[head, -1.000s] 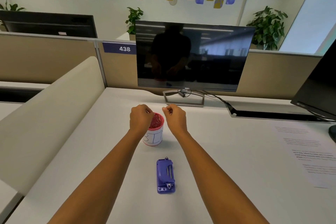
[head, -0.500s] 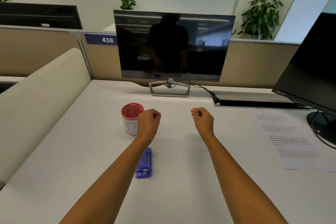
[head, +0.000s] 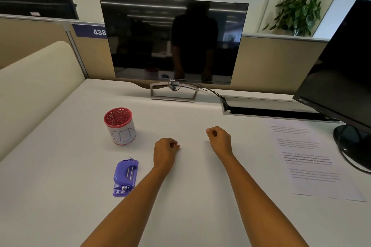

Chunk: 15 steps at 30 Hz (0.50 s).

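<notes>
My left hand and my right hand hover low over the white desk, a short gap between them. The fingers of both are curled in, thumb against fingertips, and I see nothing held in either. A red cup with a white label reading "BIN" stands to the left of my left hand, filled with red and white scraps. A purple hole punch lies flat on the desk below the cup, beside my left forearm.
A dark Dell monitor stands at the back, its cable running to a cable tray slot. A second black monitor is at the right, with a printed sheet before it. A beige partition borders the left.
Both hands moved away from above the red cup, to the right and toward me, and spread apart. The view shifted so the cup and punch now lie to the left.
</notes>
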### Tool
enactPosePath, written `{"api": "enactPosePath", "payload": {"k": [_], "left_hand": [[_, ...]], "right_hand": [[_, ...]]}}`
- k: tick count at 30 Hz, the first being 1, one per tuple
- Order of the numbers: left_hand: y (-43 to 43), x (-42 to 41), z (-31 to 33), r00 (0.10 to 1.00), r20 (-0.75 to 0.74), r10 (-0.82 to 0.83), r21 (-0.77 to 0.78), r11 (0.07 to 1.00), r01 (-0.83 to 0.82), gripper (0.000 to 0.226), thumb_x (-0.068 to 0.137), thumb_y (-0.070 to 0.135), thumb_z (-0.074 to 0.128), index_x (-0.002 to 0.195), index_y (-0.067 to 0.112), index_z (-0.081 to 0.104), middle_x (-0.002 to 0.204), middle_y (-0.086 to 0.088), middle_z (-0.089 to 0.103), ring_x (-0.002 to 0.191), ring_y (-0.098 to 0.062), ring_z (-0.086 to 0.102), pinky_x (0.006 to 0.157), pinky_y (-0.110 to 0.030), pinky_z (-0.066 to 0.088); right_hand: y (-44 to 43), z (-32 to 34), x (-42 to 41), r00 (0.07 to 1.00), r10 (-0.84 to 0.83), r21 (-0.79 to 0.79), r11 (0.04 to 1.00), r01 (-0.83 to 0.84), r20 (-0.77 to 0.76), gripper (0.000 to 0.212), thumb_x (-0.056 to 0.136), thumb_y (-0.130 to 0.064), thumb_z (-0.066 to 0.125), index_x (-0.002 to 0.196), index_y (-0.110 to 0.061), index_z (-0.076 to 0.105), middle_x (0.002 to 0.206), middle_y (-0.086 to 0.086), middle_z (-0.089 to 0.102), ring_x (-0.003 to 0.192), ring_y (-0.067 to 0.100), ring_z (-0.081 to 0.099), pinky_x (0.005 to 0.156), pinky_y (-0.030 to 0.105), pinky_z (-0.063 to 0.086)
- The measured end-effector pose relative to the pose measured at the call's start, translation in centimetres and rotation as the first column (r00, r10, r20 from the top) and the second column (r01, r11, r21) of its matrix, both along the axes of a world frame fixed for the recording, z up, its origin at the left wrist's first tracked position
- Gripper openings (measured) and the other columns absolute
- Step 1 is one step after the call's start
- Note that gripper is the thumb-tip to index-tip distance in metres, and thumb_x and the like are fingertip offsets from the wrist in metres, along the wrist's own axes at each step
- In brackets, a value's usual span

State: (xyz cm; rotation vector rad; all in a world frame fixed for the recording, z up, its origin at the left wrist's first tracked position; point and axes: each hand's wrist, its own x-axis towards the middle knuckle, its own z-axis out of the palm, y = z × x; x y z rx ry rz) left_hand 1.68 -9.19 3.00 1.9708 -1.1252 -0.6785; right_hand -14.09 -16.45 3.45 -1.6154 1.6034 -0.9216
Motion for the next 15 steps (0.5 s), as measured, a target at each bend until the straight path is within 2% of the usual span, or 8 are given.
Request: {"api": "enactPosePath", "payload": {"k": [5,11,15], "left_hand": [[-1.5,-1.0,-0.5,0.999,0.048,0.021,-0.003,1.000,-0.021,0.017,0.080,0.014,0.067,0.093,0.005,0.072,0.098,-0.010,0.070,0.088,-0.022,0.064,0.072,-0.022,0.042],[-2.5,-1.2,-1.1,0.992,0.121,0.034,-0.027,0.999,-0.031,0.011,0.081,0.011,0.065,0.087,0.006,0.072,0.093,-0.009,0.071,0.078,-0.016,0.058,0.069,-0.021,0.040],[-2.9,-1.1,-1.5,0.979,0.206,-0.009,-0.015,1.000,0.013,0.011,0.083,0.011,0.061,0.086,0.007,0.071,0.092,-0.007,0.070,0.077,-0.016,0.059,0.068,-0.021,0.040]], "right_hand": [[-1.6,-1.3,0.3,0.985,0.139,0.029,0.990,-0.137,-0.099,0.018,0.090,-0.011,0.055,0.101,-0.003,0.066,0.108,0.012,0.067,0.094,0.020,0.061,0.079,0.021,0.044],[-3.2,-2.1,2.3,0.903,0.313,-0.038,0.940,-0.338,-0.293,0.029,0.093,-0.011,0.050,0.119,-0.007,0.062,0.118,0.013,0.059,0.109,0.025,0.056,0.092,0.023,0.042],[-3.8,-2.7,3.3,0.847,0.340,-0.099,0.906,-0.412,-0.409,0.030,0.094,-0.011,0.048,0.120,-0.009,0.062,0.113,0.013,0.058,0.105,0.024,0.054,0.086,0.020,0.041]]}}
